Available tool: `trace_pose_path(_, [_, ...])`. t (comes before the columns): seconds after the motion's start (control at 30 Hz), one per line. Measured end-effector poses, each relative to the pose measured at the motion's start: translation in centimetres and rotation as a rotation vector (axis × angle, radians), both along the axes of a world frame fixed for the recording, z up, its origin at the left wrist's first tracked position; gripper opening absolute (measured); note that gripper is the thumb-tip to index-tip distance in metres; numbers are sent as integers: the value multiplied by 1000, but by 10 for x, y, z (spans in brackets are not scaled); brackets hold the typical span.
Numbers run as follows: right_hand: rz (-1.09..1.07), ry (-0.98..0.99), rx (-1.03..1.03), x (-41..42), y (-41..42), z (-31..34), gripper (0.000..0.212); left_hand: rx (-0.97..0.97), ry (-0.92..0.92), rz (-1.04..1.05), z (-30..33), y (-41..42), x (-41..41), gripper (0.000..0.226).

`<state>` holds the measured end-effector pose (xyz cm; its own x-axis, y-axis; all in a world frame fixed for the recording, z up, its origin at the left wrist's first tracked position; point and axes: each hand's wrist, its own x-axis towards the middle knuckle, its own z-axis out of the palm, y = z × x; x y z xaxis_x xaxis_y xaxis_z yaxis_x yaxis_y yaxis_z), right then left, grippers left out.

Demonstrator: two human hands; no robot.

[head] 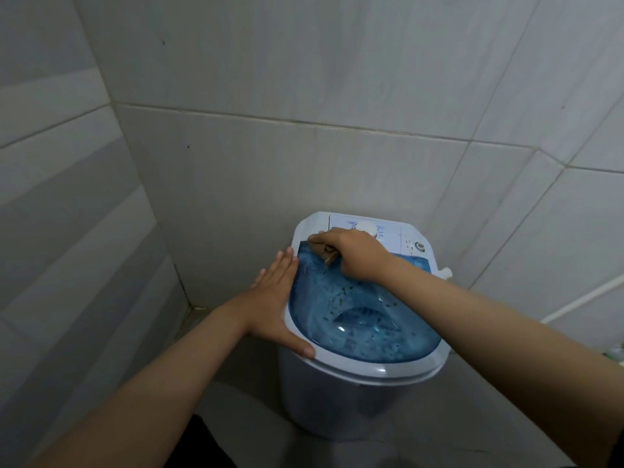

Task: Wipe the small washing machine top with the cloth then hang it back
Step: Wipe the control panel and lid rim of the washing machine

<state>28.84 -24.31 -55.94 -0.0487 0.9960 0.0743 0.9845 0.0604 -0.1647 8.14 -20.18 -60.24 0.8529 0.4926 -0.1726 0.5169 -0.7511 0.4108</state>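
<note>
The small washing machine (388,371) is white with a see-through blue lid (364,319), standing against the tiled wall. Small dark specks dot the lid. My right hand (358,256) presses a bunched brown cloth (322,249) onto the lid's far left corner, just in front of the control panel (388,233). Most of the cloth is hidden under the hand. My left hand (275,298) lies flat and open against the machine's left rim, thumb resting on the front edge.
Pale tiled walls close in behind and on the left, meeting at a corner (189,298). A white hose (580,300) runs along the right wall. A round knob (420,246) and a white dial sit on the panel.
</note>
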Motion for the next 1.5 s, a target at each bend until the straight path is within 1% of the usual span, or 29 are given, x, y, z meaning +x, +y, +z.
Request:
trace_pose_path(0.43, [-122,40,21,35,-42,-6,70,7,14,3,1,1,-3,156])
trace_pose_path(0.6, [-170,7,13,54,-56,-5,70,12,13,9,1,1,-3,156])
trace_pose_path(0.77, [-178,-62,-86,73,-53,18,59,13,14,5,2,0,-3,157])
trace_pose_path(0.87, [-221,-18,38,86,-46,35,44,20,11,9,0,2,-2,157])
trace_pose_path(0.9, [-239,-13,82,90,-43,38,43,23,11,11,0,2,-2,157])
trace_pose_path(0.97, [-274,-44,116,96,-33,38,47,23,11,11,-2,2,-2,157])
trace_pose_path(1.07, [-300,-81,82,100,-22,23,56,19,7,10,-3,3,-2,157])
trace_pose_path(1.17, [-302,-23,103,102,-22,-1,64,15,-5,12,-3,4,-1,158])
trace_pose_path(1.27, [-296,3,177,102,-26,-10,64,19,-3,9,-4,5,-1,158])
trace_pose_path(1.5, [-292,-62,133,96,-53,-14,67,11,13,13,-2,4,-1,157])
